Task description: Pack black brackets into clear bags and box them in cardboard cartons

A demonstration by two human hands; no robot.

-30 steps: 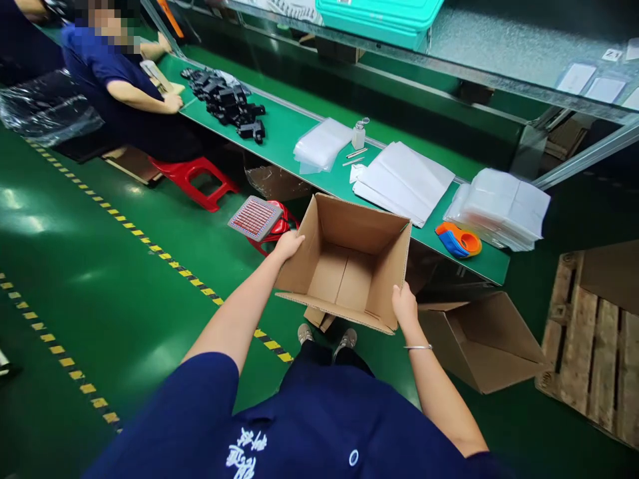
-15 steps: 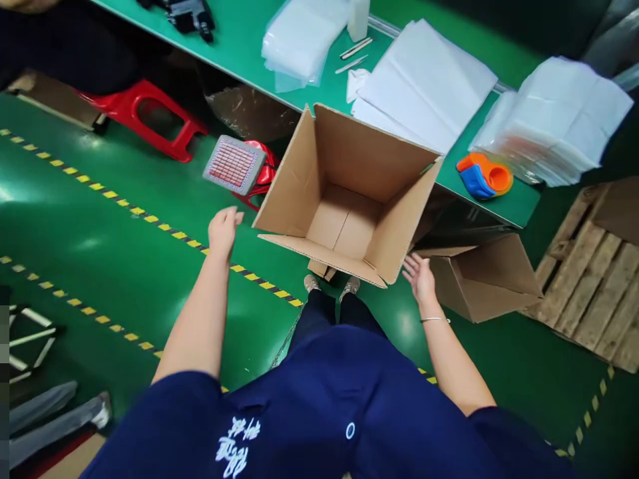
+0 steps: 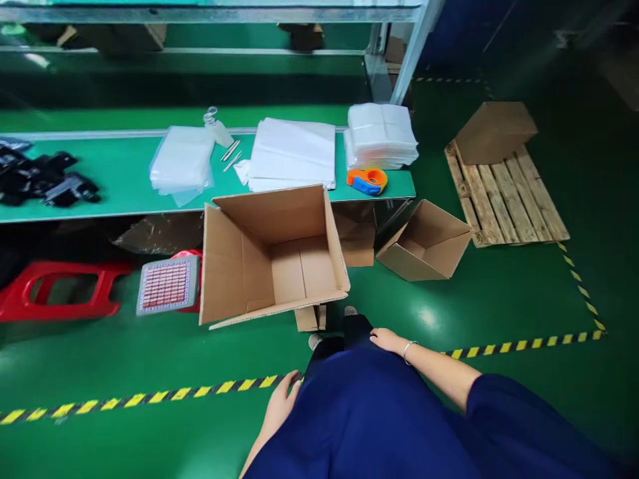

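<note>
An open cardboard box stands before the person at the counter, its far rim overlapping the counter's front edge in view; what bears it is mostly hidden, though a bit of cardboard shows below its near rim. The mouth faces up towards the wearer, probably so the inside can be reached easily.

Neither hand touches the box. The left hand hangs beside the navy shirt, fingers released, thumb apart. The right hand lies at the shirt's hem, its fingers loose and grasping nothing visible.

On the counter, an orange-and-blue tape dispenser sits near the front right corner, presumably for quick reach, with a stack of plastic bags behind it. White sheets lie fanned left of these, their near edge close to the counter's front edge, perhaps to ease picking one up. Farther left lie clear bags. A second open box is on the floor, just off the counter's right end.
</note>
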